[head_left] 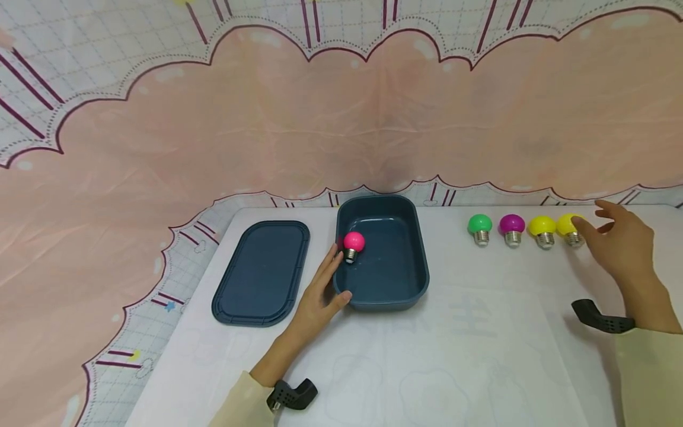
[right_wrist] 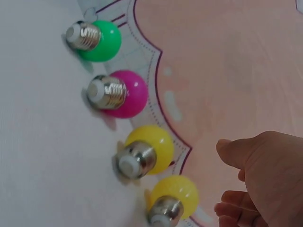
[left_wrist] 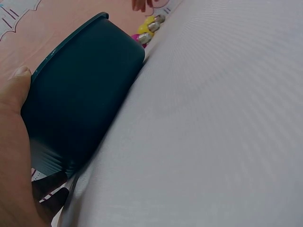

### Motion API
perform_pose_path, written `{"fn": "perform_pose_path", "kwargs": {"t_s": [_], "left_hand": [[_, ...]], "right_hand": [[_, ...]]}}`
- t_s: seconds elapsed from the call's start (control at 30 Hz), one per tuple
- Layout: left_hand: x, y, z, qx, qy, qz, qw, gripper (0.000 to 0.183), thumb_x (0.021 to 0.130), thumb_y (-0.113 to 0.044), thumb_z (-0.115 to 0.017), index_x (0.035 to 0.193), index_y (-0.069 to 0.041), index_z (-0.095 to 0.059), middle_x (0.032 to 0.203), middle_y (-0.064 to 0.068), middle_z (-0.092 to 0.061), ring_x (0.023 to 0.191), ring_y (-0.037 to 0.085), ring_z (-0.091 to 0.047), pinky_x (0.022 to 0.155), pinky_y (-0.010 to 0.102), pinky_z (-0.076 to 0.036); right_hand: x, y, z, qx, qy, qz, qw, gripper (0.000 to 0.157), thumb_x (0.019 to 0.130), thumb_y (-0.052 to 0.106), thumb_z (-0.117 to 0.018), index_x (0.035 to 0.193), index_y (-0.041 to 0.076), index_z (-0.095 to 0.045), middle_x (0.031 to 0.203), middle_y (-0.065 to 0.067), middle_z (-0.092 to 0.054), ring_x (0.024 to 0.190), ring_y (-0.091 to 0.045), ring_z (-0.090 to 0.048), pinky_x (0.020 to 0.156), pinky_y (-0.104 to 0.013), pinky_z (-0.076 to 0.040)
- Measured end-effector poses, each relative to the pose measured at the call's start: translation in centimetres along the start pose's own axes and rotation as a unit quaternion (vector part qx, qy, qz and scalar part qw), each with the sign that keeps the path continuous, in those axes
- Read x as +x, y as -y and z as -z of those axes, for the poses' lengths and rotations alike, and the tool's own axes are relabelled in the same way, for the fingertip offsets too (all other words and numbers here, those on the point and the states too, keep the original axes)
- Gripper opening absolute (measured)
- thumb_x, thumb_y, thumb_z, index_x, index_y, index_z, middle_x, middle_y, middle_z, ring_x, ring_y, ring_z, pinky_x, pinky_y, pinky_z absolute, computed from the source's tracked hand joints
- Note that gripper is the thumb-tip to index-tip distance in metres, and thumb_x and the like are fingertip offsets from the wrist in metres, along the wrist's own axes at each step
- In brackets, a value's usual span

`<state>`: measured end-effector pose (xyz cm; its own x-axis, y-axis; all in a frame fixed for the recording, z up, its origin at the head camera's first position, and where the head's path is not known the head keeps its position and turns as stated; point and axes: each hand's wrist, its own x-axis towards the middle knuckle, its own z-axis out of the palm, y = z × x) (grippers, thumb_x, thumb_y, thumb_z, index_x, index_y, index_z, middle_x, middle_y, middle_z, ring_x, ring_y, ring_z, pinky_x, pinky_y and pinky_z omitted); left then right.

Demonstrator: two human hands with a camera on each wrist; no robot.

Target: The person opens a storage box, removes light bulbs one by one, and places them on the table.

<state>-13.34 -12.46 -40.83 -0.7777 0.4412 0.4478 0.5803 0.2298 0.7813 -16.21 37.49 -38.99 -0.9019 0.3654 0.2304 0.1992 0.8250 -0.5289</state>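
My left hand (head_left: 316, 292) rests against the left side and front left corner of a dark blue plastic box (head_left: 425, 279), its fingers extended along the wall and thumb by the front rim. Inside the box, near its left wall, lies a pink light bulb (head_left: 354, 241). My right hand (head_left: 624, 240) is above the table at the far right, fingers parted and holding nothing. Nearest to it is a yellow bulb (right_wrist: 177, 196), with another yellow bulb (right_wrist: 154, 146) beside that. A purple bulb (right_wrist: 130, 94) and a green bulb (right_wrist: 106, 42) continue the row leftward.
A dark blue lid (head_left: 261, 273) lies flat on the white table (head_left: 480, 367), left of the box. Behind the table hangs a peach and white patterned cloth (head_left: 373, 130). Black wrist bands (head_left: 603, 318) are worn on both arms.
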Motion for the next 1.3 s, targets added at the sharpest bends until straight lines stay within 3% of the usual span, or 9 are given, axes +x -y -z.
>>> {"fn": "perform_pose_path", "kwargs": {"t_s": [0.2,0.53,0.87,1.0,1.3], "left_hand": [[0.1,0.0,0.1,-0.001,-0.001,0.006,1.0000,0.068,0.087,0.003,-0.062,0.146,0.008,-0.028,0.154,0.027,-0.015,0.141,0.041,-0.014,0.111,0.022,-0.016],[0.2,0.1,-0.1,-0.001,0.005,0.012,0.9999,0.068,0.087,0.005,-0.062,0.146,0.009,-0.028,0.154,0.026,-0.015,0.142,0.039,-0.014,0.112,0.023,-0.016],[0.0,0.0,0.0,0.009,-0.001,0.015,0.9998,0.068,0.087,0.002,-0.062,0.147,0.005,-0.029,0.155,0.025,-0.016,0.142,0.038,-0.015,0.111,0.022,-0.015],[0.0,-0.1,0.1,0.009,-0.001,0.017,0.9998,0.068,0.087,0.003,-0.062,0.147,0.005,-0.029,0.154,0.025,-0.016,0.142,0.039,-0.015,0.111,0.022,-0.015],[0.0,-0.3,0.0,0.013,0.000,0.025,0.9996,0.068,0.087,0.002,-0.062,0.147,0.006,-0.029,0.155,0.023,-0.016,0.142,0.037,-0.015,0.112,0.024,-0.014]], "right_hand": [[-0.3,2.3,0.4,0.017,-0.013,0.035,0.999,0.063,0.097,0.032,-0.053,0.145,-0.004,-0.033,0.127,-0.036,-0.046,0.099,-0.049,-0.048,0.050,-0.025,-0.037],[-1.3,6.0,0.3,0.038,0.003,0.105,0.994,0.058,0.096,0.024,-0.058,0.144,-0.001,-0.037,0.125,-0.032,-0.049,0.099,-0.048,-0.051,0.051,-0.021,-0.039],[-1.9,10.8,0.3,0.060,0.002,0.184,0.981,0.057,0.090,0.015,-0.066,0.140,-0.001,-0.043,0.122,-0.030,-0.053,0.091,-0.043,-0.057,0.055,-0.034,-0.044],[-2.5,13.1,-0.4,0.072,0.006,0.222,0.972,0.056,0.089,0.014,-0.068,0.139,0.002,-0.046,0.120,-0.025,-0.057,0.089,-0.037,-0.059,0.057,-0.032,-0.046],[-3.5,17.2,-2.1,0.058,0.055,0.274,0.958,0.056,0.089,0.018,-0.069,0.138,0.005,-0.047,0.119,-0.019,-0.058,0.086,-0.029,-0.059,0.058,-0.038,-0.052]]}}
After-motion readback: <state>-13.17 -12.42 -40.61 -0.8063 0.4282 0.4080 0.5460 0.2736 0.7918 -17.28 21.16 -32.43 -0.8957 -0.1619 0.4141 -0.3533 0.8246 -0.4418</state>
